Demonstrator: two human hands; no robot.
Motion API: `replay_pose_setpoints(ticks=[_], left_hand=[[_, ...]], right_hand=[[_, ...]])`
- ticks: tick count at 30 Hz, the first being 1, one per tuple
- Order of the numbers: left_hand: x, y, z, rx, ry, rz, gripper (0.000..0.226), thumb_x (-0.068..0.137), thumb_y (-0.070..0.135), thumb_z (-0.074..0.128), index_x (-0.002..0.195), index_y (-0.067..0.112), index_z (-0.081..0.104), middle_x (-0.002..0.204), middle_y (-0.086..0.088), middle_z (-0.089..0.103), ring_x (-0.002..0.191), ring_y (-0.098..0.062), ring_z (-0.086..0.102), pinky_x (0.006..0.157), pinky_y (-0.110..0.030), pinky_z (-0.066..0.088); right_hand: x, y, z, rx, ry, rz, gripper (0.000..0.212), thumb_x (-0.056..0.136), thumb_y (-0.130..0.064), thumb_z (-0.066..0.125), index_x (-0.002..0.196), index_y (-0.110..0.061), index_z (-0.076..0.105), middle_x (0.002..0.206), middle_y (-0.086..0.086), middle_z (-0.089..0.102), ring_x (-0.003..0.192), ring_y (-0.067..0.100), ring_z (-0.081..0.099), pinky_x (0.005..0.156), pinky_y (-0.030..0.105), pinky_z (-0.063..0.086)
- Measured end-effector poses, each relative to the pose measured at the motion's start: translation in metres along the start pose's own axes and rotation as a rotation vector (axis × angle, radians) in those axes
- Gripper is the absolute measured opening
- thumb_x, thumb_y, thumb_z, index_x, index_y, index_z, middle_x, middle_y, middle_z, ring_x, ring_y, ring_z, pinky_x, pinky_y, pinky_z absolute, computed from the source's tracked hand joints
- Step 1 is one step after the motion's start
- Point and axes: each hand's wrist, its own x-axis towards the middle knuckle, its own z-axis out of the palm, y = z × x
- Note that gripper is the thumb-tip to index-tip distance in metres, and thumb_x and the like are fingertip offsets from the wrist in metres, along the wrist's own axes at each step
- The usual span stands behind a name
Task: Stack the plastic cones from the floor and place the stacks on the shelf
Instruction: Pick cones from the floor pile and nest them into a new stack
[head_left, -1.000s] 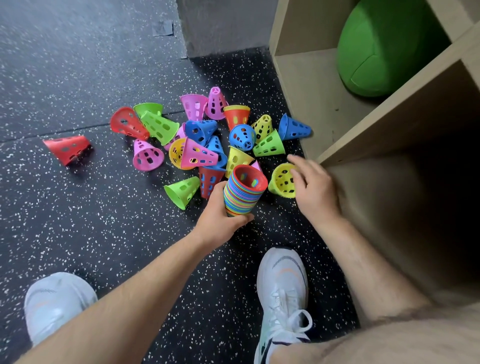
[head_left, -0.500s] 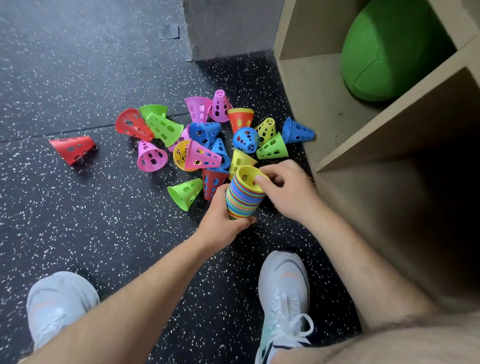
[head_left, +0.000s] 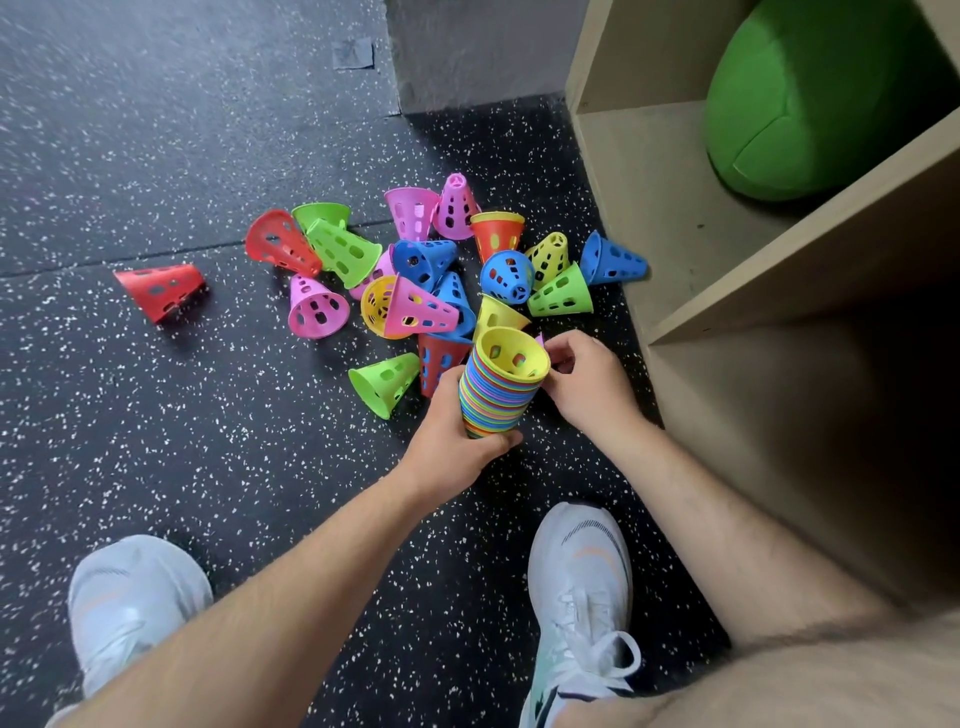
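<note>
- head view: left hand (head_left: 457, 431) grasps the cone stack (head_left: 498, 400) near its lower end, yellow cone (head_left: 511, 353) on top.
- right hand (head_left: 587, 384) curls beside the stack's rim; cannot tell if it pinches anything.
- loose cones (head_left: 415, 312) lie scattered on the floor (head_left: 208, 467) beside the shelf (head_left: 649, 208).

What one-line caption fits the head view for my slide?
Left hand holds the cone stack, yellow on top, right hand at its rim, loose cones scattered on the floor.
</note>
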Motion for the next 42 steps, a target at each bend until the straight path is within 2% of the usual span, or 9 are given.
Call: replay_pose_setpoints(ticks=[5, 10, 17, 20, 24, 29, 34, 38, 42], left_hand=[[0.002, 0.002, -0.002, -0.020, 0.003, -0.012, 0.077, 0.076, 0.013, 0.089, 0.137, 0.021, 0.042, 0.118, 0.006, 0.061, 0.108, -0.006, 0.063, 0.095, -0.021, 0.051], [0.007, 0.003, -0.002, -0.016, -0.039, -0.007, 0.075, 0.075, 0.016, 0.089, 0.134, 0.021, 0.042, 0.115, 0.007, 0.062, 0.104, -0.003, 0.063, 0.092, -0.019, 0.050], [0.011, 0.004, 0.000, 0.015, -0.083, 0.008, 0.075, 0.074, 0.018, 0.090, 0.131, 0.027, 0.042, 0.118, 0.007, 0.061, 0.109, -0.009, 0.062, 0.096, -0.023, 0.049], [0.014, 0.004, -0.002, 0.029, -0.099, 0.004, 0.073, 0.077, 0.012, 0.090, 0.130, 0.025, 0.041, 0.117, 0.004, 0.062, 0.105, -0.006, 0.061, 0.093, -0.019, 0.049], [0.014, 0.005, -0.005, 0.008, -0.130, -0.018, 0.077, 0.073, 0.024, 0.089, 0.133, 0.024, 0.042, 0.118, 0.002, 0.064, 0.110, -0.013, 0.065, 0.097, -0.028, 0.053], [0.015, 0.015, -0.009, 0.045, -0.139, -0.041, 0.075, 0.070, 0.025, 0.092, 0.130, 0.026, 0.047, 0.114, 0.004, 0.067, 0.105, -0.010, 0.067, 0.092, -0.024, 0.054], [0.027, 0.074, -0.025, 0.073, -0.091, 0.039, 0.070, 0.070, 0.019, 0.092, 0.126, 0.028, 0.050, 0.106, 0.004, 0.070, 0.090, -0.008, 0.070, 0.078, -0.027, 0.059], [0.032, 0.153, -0.053, 0.085, -0.051, 0.212, 0.079, 0.071, 0.020, 0.094, 0.132, 0.023, 0.044, 0.115, 0.007, 0.063, 0.092, 0.005, 0.065, 0.078, -0.013, 0.053], [0.017, 0.231, -0.074, 0.019, -0.009, 0.364, 0.081, 0.070, 0.020, 0.096, 0.128, 0.024, 0.040, 0.119, -0.001, 0.062, 0.087, -0.006, 0.069, 0.069, -0.020, 0.055]], right_hand=[[-0.004, 0.000, -0.001, -0.090, 0.038, -0.066, 0.012, 0.094, -0.036, 0.060, 0.099, -0.027, 0.066, 0.093, -0.009, 0.062, 0.085, 0.016, 0.059, 0.070, 0.033, 0.048], [-0.011, 0.001, -0.020, 0.065, 0.375, -0.192, 0.013, 0.096, -0.024, 0.061, 0.102, -0.021, 0.073, 0.103, 0.002, 0.060, 0.095, 0.021, 0.060, 0.087, 0.035, 0.050], [-0.026, -0.024, -0.045, 0.116, 0.575, -0.421, 0.014, 0.095, -0.011, 0.065, 0.104, -0.004, 0.074, 0.121, 0.019, 0.057, 0.112, 0.009, 0.051, 0.103, 0.014, 0.036], [-0.029, -0.027, -0.047, 0.117, 0.474, -0.462, 0.014, 0.095, -0.012, 0.066, 0.105, -0.006, 0.074, 0.121, 0.015, 0.060, 0.112, 0.012, 0.056, 0.102, 0.018, 0.040], [-0.038, -0.026, -0.038, 0.088, 0.040, -0.389, 0.032, 0.098, -0.038, 0.058, 0.124, -0.021, 0.067, 0.126, -0.006, 0.058, 0.117, 0.000, 0.055, 0.104, 0.021, 0.042], [-0.042, -0.023, -0.042, 0.086, -0.051, -0.322, 0.055, 0.093, -0.032, 0.065, 0.145, -0.027, 0.046, 0.138, -0.012, 0.051, 0.126, 0.003, 0.051, 0.111, 0.032, 0.040], [-0.043, -0.047, -0.071, -0.048, 0.045, -0.542, 0.071, 0.085, -0.014, 0.072, 0.148, -0.029, 0.043, 0.146, -0.009, 0.045, 0.132, 0.015, 0.043, 0.115, 0.027, 0.031], [-0.035, -0.086, -0.126, -0.108, 0.187, -0.628, 0.074, 0.085, -0.020, 0.076, 0.150, -0.025, 0.041, 0.150, -0.003, 0.040, 0.136, 0.021, 0.044, 0.113, 0.043, 0.037], [-0.048, -0.143, -0.190, -0.229, 0.289, -0.727, 0.089, 0.081, -0.026, 0.080, 0.155, -0.026, 0.030, 0.151, -0.006, 0.037, 0.135, 0.018, 0.042, 0.114, 0.035, 0.034]])
